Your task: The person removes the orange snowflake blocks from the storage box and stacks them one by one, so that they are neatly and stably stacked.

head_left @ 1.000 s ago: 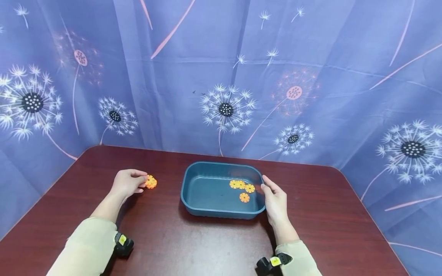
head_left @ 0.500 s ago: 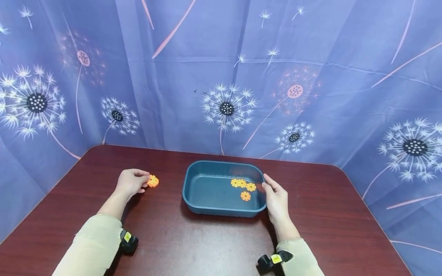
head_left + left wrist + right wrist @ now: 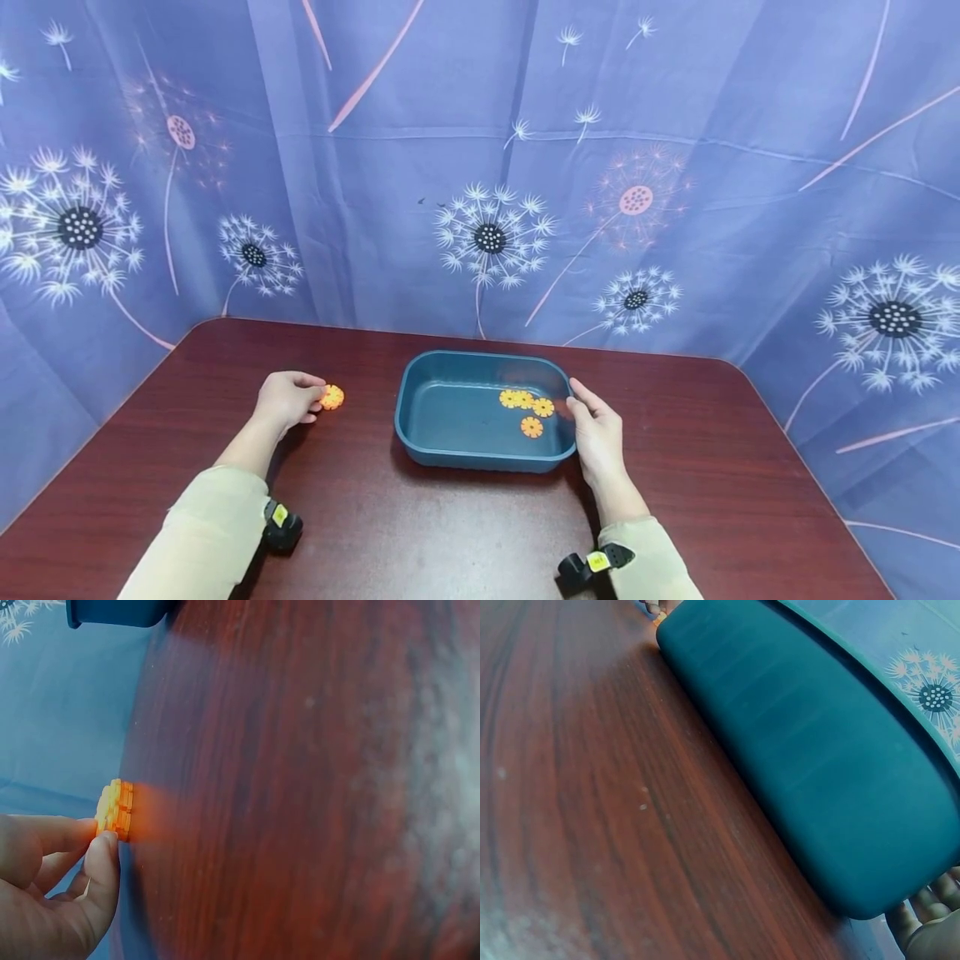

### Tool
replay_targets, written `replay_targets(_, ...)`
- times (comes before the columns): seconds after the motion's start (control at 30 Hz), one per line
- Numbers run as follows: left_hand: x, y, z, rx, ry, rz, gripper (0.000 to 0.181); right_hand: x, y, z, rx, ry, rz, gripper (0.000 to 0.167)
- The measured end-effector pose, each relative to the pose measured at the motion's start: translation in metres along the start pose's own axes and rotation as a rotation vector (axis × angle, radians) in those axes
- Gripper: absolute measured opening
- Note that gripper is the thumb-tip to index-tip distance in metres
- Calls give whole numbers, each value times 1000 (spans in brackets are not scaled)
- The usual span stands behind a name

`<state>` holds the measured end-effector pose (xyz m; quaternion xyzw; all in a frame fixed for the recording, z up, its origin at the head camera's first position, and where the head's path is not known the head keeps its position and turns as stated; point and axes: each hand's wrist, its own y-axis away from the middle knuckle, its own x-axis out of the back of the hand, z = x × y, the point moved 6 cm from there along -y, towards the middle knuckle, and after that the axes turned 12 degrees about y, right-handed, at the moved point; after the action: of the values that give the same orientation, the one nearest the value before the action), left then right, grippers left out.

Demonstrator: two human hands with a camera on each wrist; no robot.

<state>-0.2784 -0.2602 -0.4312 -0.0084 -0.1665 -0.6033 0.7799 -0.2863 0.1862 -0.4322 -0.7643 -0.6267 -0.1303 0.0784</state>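
Near the table's far left, my left hand [image 3: 285,402] pinches at a small stack of orange, notched flower-shaped discs [image 3: 332,397] between thumb and fingers. Several layers of the stack [image 3: 118,811] show in the left wrist view, with the thumb of the left hand [image 3: 64,889] against its near side. A dark teal rectangular tub [image 3: 450,461] stands at the middle of the table. My right hand [image 3: 602,437] grips its right end, thumb at the rim. Several yellow-orange discs [image 3: 532,427] lie inside, towards the tub's right end. How many discs the left fingers hold cannot be told.
The dark red-brown wooden table [image 3: 457,542] has rounded far corners. Behind it hangs a blue curtain [image 3: 375,208] with dandelion prints, close to the far edge. Bare wood lies between the stack and the tub. Each wrist wears a small black camera.
My left forearm has shifted slightly to the right, its fingers staying at the disc stack. The right hand keeps its grip on the tub, and the discs inside lie as before.
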Motion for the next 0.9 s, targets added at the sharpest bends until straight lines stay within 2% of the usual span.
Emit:
replay_targets(0.27, -1, 1, 3, 4, -8, -21, 30, 2, 1, 1, 4, 4, 11, 40)
replay_targets(0.6, 9, 9, 1, 36, 10, -45, 35, -3, 0, -2, 13, 14, -4, 40)
replay_targets(0.9, 5, 5, 1, 17, 17, -32, 34, 1, 2, 1, 1, 16, 5, 41)
